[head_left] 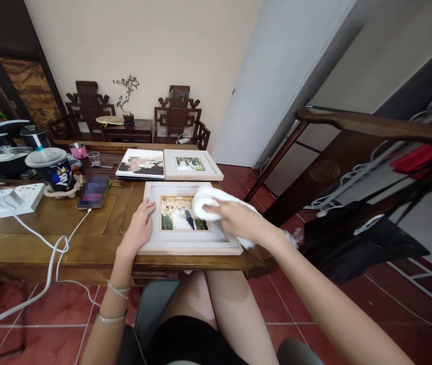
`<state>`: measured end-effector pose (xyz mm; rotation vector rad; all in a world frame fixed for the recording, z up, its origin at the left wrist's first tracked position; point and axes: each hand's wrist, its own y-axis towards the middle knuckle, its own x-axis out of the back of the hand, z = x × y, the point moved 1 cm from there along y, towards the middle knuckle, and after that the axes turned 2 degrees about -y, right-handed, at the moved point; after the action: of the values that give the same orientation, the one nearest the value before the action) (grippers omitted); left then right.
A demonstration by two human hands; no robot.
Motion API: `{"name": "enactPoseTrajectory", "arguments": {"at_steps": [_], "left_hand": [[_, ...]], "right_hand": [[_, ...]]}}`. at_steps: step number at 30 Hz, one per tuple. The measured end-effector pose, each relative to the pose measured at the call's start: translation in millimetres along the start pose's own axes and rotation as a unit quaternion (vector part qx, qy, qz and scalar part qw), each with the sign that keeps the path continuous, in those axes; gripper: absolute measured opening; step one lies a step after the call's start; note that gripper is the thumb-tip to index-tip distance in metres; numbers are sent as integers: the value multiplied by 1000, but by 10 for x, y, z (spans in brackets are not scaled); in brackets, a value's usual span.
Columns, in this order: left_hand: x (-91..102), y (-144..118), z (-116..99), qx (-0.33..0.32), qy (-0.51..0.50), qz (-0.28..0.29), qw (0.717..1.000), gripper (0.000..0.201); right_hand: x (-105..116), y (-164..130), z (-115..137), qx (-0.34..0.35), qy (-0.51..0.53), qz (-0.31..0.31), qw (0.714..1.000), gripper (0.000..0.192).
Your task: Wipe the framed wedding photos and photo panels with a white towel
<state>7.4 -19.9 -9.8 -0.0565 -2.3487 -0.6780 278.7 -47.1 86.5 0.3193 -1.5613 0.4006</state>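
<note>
A soft white cloth (205, 202) is gripped by the right hand (234, 215) on the rectangular framed photo (189, 223); its pale left border is pressed by the flat, open left hand (140, 228)

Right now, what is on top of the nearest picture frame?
On the picture frame, the left hand lies flat on its left border and the right hand presses a white cloth, which covers the photo's upper right corner.
</note>
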Motion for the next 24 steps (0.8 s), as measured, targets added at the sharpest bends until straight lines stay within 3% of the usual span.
{"name": "enactPoseTrajectory", "arguments": {"at_steps": [3,6,10,14,17,21,24], "left_hand": [[8,3,-4,3,5,3,1000,44],[19,6,-23,4,-1,8,1000,44],[20,10,-34,4,-6,1,1000,43],[7,17,-28,1,-4,4,1000,44],[4,19,-37,2,3,10,1000,45],[20,19,-53,6,7,17,1000,45],[36,17,-40,2,5,33,999,45]], "right_hand": [[-100,500,-23,-10,-52,-53,997,68],[-227,730,22,1,-85,-44,995,65],[-276,442,158,32,-102,-3,994,64],[-97,-172,379,83,-67,64,992,60],[45,-458,513,91,-34,91,991,62],[-16,-297,476,67,20,88,994,67],[-204,125,284,50,2,8,999,68]]}}
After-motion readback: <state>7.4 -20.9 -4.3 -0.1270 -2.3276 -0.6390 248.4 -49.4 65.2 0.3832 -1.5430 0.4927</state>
